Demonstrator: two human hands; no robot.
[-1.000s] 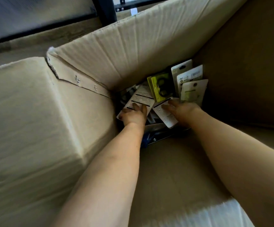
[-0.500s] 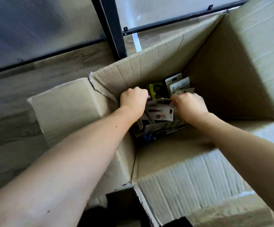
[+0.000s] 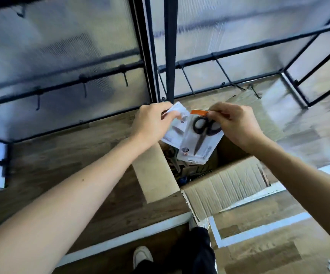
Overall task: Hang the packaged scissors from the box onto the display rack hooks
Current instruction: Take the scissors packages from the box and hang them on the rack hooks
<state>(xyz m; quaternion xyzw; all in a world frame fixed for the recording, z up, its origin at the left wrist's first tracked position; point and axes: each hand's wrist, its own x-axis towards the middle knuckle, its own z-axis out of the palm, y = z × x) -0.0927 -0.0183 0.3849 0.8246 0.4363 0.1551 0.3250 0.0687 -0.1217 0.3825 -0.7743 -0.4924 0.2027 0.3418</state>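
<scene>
My right hand (image 3: 237,125) pinches the orange top edge of a clear pack of black-handled scissors (image 3: 199,141), held above the open cardboard box (image 3: 225,184). My left hand (image 3: 152,123) grips the top of a second white scissors pack (image 3: 175,127), partly behind the first. More packs lie in the box, mostly hidden. The display rack's black rail carries empty hooks (image 3: 84,89) to the upper left, and another rail with hooks (image 3: 188,80) lies to the upper right.
A black upright post (image 3: 170,48) of the rack stands just beyond my hands. The box flap (image 3: 154,175) sticks out to the left. White tape lines (image 3: 259,228) cross the wooden floor. My shoe (image 3: 142,256) is at the bottom.
Both hands have come up out of the box, each with a scissors pack. The view has risen from the box's inside to the rack and floor.
</scene>
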